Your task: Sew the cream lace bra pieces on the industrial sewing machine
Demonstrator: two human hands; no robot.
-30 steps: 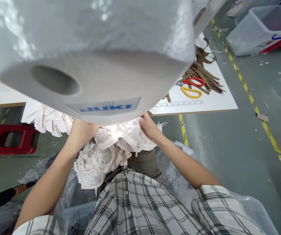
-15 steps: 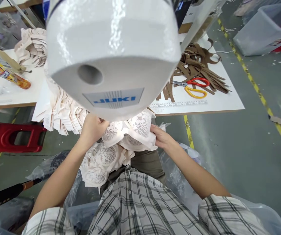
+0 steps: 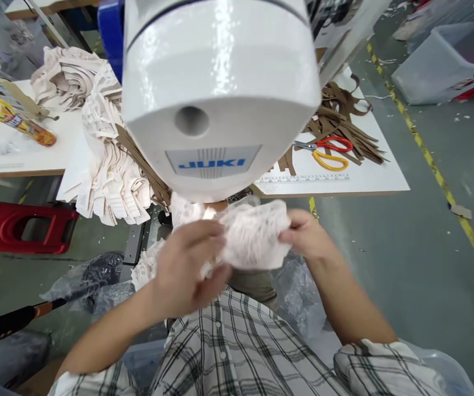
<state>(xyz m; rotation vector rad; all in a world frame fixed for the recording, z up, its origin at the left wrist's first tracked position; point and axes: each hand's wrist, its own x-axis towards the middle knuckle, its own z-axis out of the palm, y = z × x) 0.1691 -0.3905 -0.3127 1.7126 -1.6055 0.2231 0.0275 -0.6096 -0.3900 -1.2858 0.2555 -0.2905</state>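
My right hand (image 3: pixel 309 236) pinches the right edge of a pale lace bra (image 3: pixel 257 234), lifted in front of the sewing machine head (image 3: pixel 220 99) and slightly blurred. At the bra's left side, my left hand (image 3: pixel 191 261) is smeared by motion, its curled fingers apart with pale fabric showing between them; whether it touches the bra I cannot tell. More pale lace pieces (image 3: pixel 148 267) lie lower left, partly behind my left forearm. The machine head hides its needle area.
Left of the machine lie stacked pale fabric pieces (image 3: pixel 115 184) and brown strips (image 3: pixel 143 165). On the right tabletop are scissors (image 3: pixel 325 151), a ruler (image 3: pixel 315 179) and brown straps (image 3: pixel 344 124). A red stool (image 3: pixel 61 225) stands left; a clear bin (image 3: pixel 435 71) sits far right.
The bra has come up and right from below the machine head, turned in my right hand. My left hand has let go of its upper left edge and swung down and right. The view shifted slightly.
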